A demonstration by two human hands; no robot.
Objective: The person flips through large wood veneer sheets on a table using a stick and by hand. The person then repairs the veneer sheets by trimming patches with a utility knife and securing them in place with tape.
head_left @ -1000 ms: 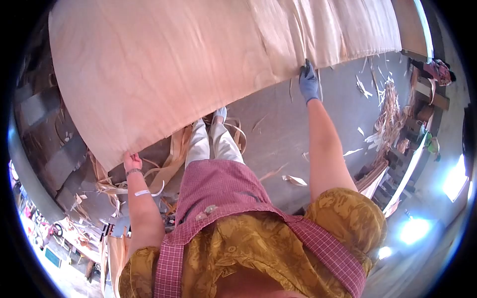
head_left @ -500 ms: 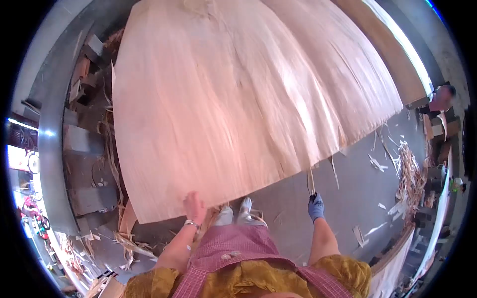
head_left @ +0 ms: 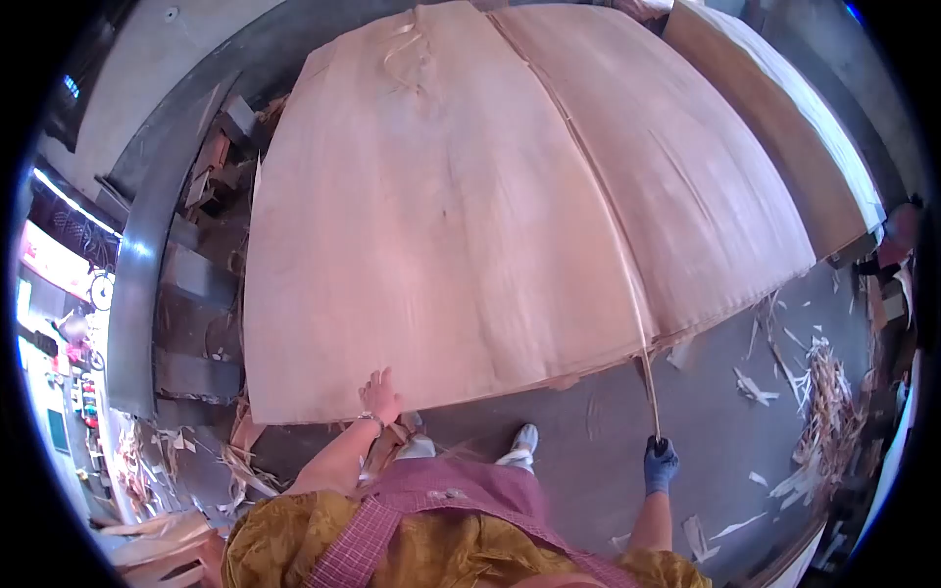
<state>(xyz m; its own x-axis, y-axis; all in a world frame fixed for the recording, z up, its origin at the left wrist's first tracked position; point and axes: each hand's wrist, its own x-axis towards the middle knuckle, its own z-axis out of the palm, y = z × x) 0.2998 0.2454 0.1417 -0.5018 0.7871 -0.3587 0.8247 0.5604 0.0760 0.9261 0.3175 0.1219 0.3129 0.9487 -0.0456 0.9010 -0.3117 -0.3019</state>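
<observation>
At sheet (head_left: 392,245) edge, left hand (head_left: 380,396); right hand (head_left: 661,465) gripping strip (head_left: 652,392)

Low forward path blocked by broad veneer sheets (head_left: 431,245); room above them unobstructed around left hand (head_left: 381,395), placed at near edge; gap between right hand (head_left: 661,465) and sheets crossed by narrow strip (head_left: 651,397), sideways passage there obstructed; open floor (head_left: 588,475) found between right shoe (head_left: 523,444) and right hand; further right, way obstructed by scrap heap (head_left: 823,431); far left, beyond sheets' side edge, way barred by row of blocks (head_left: 199,274)
</observation>
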